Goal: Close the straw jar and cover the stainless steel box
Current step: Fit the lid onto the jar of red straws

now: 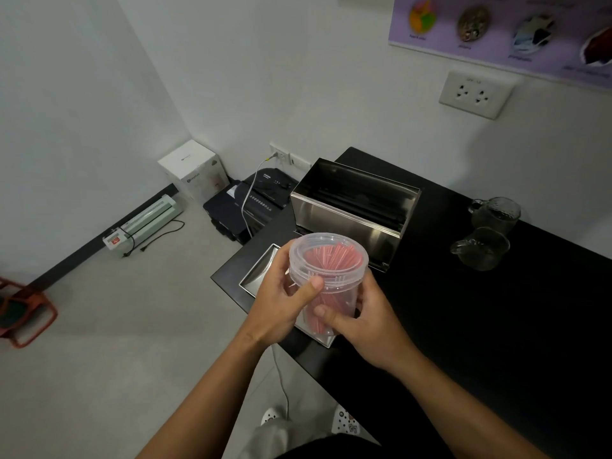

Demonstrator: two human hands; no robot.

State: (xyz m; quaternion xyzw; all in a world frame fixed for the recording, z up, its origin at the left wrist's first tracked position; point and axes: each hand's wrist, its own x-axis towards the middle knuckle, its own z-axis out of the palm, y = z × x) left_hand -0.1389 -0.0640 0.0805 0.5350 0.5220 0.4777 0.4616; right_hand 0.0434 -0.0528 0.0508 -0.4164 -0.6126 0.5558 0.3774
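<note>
A person holds a clear round plastic jar of red straws (326, 286) in the air over the tabletop's left edge, above a flat stainless steel lid (261, 268) that lies on the black tabletop (463, 309) near that edge. The left hand (281, 303) has its grip clasped around the jar's upper part, thumb pressed against the wall just under the clear plastic screw lid (328, 258), which sits on the jar's mouth; whether it is fully tightened cannot be told. The right hand (361, 323) has its grip wrapped around the jar's lower body, thumb across the front. Just behind the jar, toward the tabletop's far left corner, stands the open rectangular stainless steel box (354, 210), uncovered, its dark inside showing. Two clear textured glass mugs (486, 233) stand well apart from the box along the tabletop's far edge, one touching the other. On the floor beyond the far left corner sit a black paper shredder (255, 203), a white cardboard box (195, 170) and a white laminator (149, 217) along the wall.
</note>
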